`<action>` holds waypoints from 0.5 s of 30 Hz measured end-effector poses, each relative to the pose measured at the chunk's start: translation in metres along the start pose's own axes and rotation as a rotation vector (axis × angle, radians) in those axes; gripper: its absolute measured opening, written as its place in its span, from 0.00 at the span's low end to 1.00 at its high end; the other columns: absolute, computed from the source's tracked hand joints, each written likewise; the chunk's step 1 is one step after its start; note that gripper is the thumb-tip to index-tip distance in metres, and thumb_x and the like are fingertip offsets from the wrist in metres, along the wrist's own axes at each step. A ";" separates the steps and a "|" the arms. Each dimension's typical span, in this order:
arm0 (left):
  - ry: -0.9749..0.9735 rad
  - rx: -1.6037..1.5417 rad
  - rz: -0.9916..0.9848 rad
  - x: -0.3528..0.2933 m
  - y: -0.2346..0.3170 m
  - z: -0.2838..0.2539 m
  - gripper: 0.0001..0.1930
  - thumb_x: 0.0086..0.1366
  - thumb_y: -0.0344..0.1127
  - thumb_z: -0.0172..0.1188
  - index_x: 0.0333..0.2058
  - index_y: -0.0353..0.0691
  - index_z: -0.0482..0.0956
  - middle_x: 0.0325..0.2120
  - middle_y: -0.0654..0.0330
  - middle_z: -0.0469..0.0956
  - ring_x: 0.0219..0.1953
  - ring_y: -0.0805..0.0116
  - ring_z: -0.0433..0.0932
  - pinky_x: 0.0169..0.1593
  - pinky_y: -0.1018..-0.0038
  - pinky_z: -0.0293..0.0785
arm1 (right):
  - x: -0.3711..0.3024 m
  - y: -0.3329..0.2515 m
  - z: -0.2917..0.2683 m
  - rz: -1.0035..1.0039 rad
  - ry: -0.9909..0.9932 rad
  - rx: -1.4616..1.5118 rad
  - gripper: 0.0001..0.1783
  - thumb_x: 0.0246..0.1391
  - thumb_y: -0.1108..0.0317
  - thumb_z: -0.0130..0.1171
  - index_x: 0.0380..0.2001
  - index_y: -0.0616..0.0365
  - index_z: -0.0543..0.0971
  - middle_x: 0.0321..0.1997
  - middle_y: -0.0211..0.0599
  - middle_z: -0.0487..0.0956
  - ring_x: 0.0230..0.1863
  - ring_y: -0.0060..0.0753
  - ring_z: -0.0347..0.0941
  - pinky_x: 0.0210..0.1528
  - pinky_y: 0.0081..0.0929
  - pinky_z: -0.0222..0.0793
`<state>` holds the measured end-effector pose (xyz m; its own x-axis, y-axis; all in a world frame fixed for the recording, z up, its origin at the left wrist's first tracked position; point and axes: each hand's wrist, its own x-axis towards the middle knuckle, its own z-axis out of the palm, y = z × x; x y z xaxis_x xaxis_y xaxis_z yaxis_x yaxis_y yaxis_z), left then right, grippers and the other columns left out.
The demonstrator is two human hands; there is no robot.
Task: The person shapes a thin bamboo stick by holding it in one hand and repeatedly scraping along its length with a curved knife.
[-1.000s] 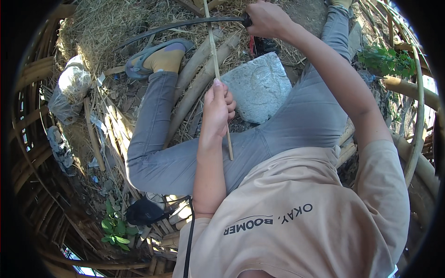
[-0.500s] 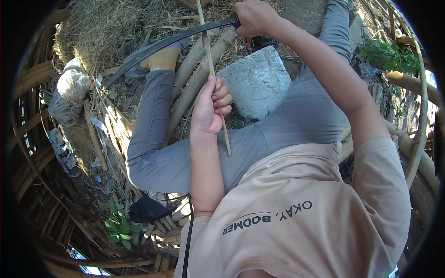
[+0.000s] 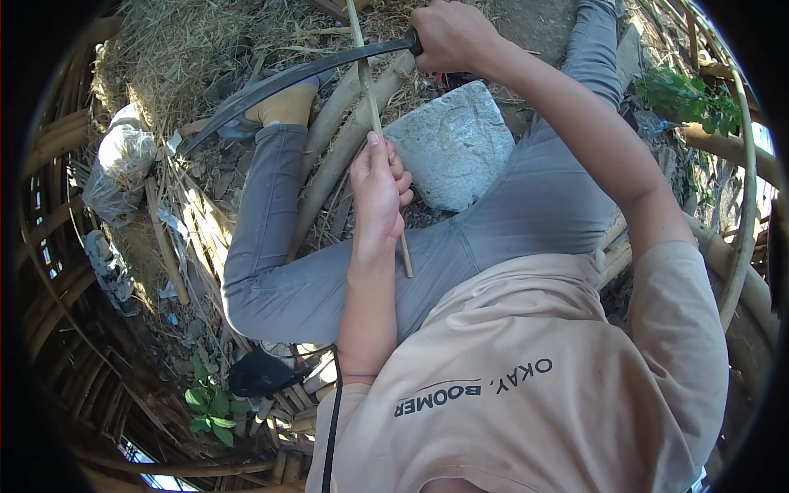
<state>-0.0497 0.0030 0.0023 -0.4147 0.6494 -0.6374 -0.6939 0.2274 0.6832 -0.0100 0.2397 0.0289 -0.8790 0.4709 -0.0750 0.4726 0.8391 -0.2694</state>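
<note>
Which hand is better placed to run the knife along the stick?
Right, I'd say: the right hand grips the curved knife by its handle, while the left hand holds the stick.

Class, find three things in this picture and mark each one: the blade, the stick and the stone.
Blade [image 3: 283, 79]: head view, middle of its curved length.
Stick [image 3: 369, 94]: head view, stretch above the thumb.
Stone [image 3: 454, 148]: head view, middle of its pale face.

Left grip [image 3: 380, 187]: curled, thumb [image 3: 376, 142] forward | right grip [image 3: 454, 37]: clenched, elbow [image 3: 643, 200] bent
</note>
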 end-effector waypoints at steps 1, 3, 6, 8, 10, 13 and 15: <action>-0.002 0.001 0.000 -0.001 -0.001 0.003 0.19 0.78 0.52 0.40 0.30 0.48 0.64 0.15 0.75 0.52 0.13 0.86 0.47 0.15 0.82 0.40 | 0.008 0.013 0.008 0.005 0.074 -0.040 0.14 0.36 0.60 0.64 0.21 0.62 0.83 0.25 0.56 0.81 0.32 0.56 0.81 0.37 0.47 0.78; 0.022 0.034 0.011 -0.003 -0.002 0.008 0.19 0.78 0.51 0.40 0.29 0.48 0.63 0.15 0.75 0.53 0.13 0.86 0.47 0.15 0.81 0.40 | 0.020 0.027 0.013 0.002 0.147 -0.077 0.14 0.36 0.60 0.63 0.20 0.63 0.82 0.25 0.57 0.81 0.32 0.57 0.81 0.37 0.48 0.78; 0.019 0.008 -0.004 -0.002 -0.002 0.006 0.18 0.78 0.51 0.41 0.29 0.48 0.64 0.15 0.75 0.53 0.13 0.86 0.47 0.15 0.81 0.40 | 0.032 0.039 0.001 0.101 0.143 -0.049 0.15 0.37 0.61 0.63 0.19 0.65 0.81 0.25 0.60 0.80 0.32 0.58 0.80 0.37 0.48 0.77; 0.010 -0.014 -0.017 -0.001 -0.003 0.005 0.18 0.78 0.51 0.41 0.29 0.48 0.64 0.15 0.75 0.53 0.13 0.86 0.47 0.15 0.81 0.40 | 0.027 0.035 -0.004 0.071 0.139 -0.052 0.15 0.37 0.61 0.63 0.19 0.66 0.81 0.25 0.59 0.80 0.31 0.58 0.80 0.37 0.48 0.78; 0.019 -0.010 0.004 -0.002 -0.003 0.003 0.18 0.78 0.50 0.41 0.30 0.48 0.64 0.15 0.75 0.54 0.13 0.86 0.48 0.15 0.81 0.41 | 0.014 0.021 -0.006 0.038 0.129 -0.049 0.15 0.37 0.61 0.63 0.19 0.66 0.81 0.25 0.59 0.80 0.31 0.58 0.80 0.36 0.48 0.78; 0.044 0.055 0.025 -0.003 -0.002 0.009 0.17 0.78 0.49 0.41 0.30 0.47 0.64 0.15 0.75 0.54 0.13 0.86 0.48 0.15 0.82 0.41 | 0.004 0.005 0.003 -0.021 -0.020 -0.018 0.15 0.37 0.61 0.63 0.20 0.65 0.81 0.25 0.58 0.81 0.31 0.58 0.81 0.36 0.48 0.78; 0.047 0.062 0.032 -0.002 -0.004 0.010 0.17 0.78 0.49 0.41 0.30 0.47 0.65 0.15 0.75 0.54 0.13 0.86 0.48 0.15 0.82 0.41 | 0.005 0.000 0.006 -0.013 -0.023 -0.030 0.14 0.36 0.61 0.63 0.21 0.63 0.82 0.26 0.57 0.81 0.32 0.58 0.81 0.37 0.47 0.78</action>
<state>-0.0403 0.0078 0.0050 -0.4640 0.6230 -0.6298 -0.6426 0.2527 0.7233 -0.0146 0.2403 0.0232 -0.8862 0.4536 -0.0939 0.4623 0.8530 -0.2421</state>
